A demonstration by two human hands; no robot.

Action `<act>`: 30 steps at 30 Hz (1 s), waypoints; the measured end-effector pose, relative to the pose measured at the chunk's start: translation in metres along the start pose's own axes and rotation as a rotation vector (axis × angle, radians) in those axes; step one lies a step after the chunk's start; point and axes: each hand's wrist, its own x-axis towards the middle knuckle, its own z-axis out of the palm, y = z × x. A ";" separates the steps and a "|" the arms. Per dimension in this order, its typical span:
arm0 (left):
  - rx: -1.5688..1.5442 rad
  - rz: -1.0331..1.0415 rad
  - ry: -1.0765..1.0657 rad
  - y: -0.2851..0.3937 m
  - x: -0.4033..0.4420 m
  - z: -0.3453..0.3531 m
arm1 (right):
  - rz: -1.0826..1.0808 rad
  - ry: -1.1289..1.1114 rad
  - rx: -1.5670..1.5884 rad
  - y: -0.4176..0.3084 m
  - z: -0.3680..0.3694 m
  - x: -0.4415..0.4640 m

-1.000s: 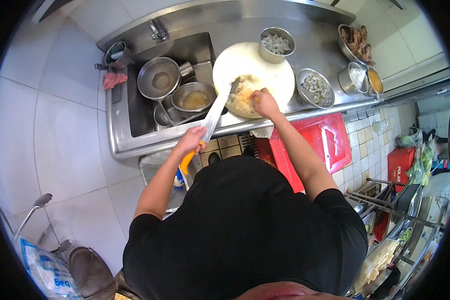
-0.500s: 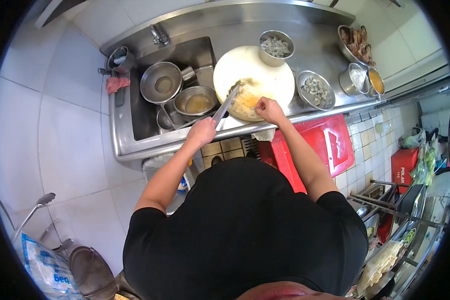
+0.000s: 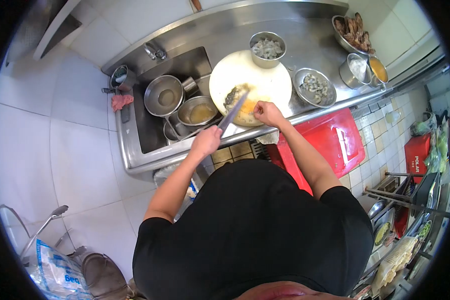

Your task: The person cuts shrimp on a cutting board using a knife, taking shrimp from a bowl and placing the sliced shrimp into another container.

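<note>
Knife [image 3: 233, 113] in closed grip of left hand [image 3: 206, 141], right hand [image 3: 269, 114] pinched, contents unclear, "POLAR" box [image 3: 416, 156], "bag" sack [image 3: 61, 272]

Single wide head-worn view, looking forward and steeply down, black shirt [image 3: 252, 225] near, steel desk [image 3: 312, 40] farther off

I see a stainless-steel counter [image 3: 305, 45] running across the top of the frame, a sink [image 3: 200, 60] set into its left part. It carries a round white board [image 3: 222, 70] at upper centre, a shallow bowl [image 3: 331, 99] just right of that, and a brown-filled bowl [image 3: 337, 35] near two metal containers [image 3: 347, 75] at upper right.
</note>
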 end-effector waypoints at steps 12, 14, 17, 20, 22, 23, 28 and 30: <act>-0.078 -0.067 -0.081 -0.012 0.015 0.037 | -0.031 0.555 0.077 -0.045 -0.163 0.090; -0.101 -0.093 -0.121 -0.006 0.012 0.031 | 0.157 0.523 -0.102 -0.006 -0.192 0.092; -0.106 -0.122 -0.093 -0.007 0.011 0.036 | 0.583 0.175 -0.546 0.117 -0.186 0.076; -0.054 -0.103 -0.025 0.006 0.003 0.038 | 0.679 0.080 -0.629 0.187 -0.165 0.028; -0.066 -0.077 0.003 0.027 -0.006 0.033 | 0.685 0.104 -0.616 0.206 -0.155 0.028; -0.057 -0.046 0.003 0.030 -0.003 0.038 | 0.672 0.106 -0.608 0.207 -0.153 0.027; 0.015 -0.007 -0.112 0.040 0.012 0.046 | 0.592 0.040 -0.579 0.221 -0.137 0.020; 0.024 -0.036 -0.118 0.031 0.018 0.045 | 0.596 0.082 -0.555 0.231 -0.138 0.026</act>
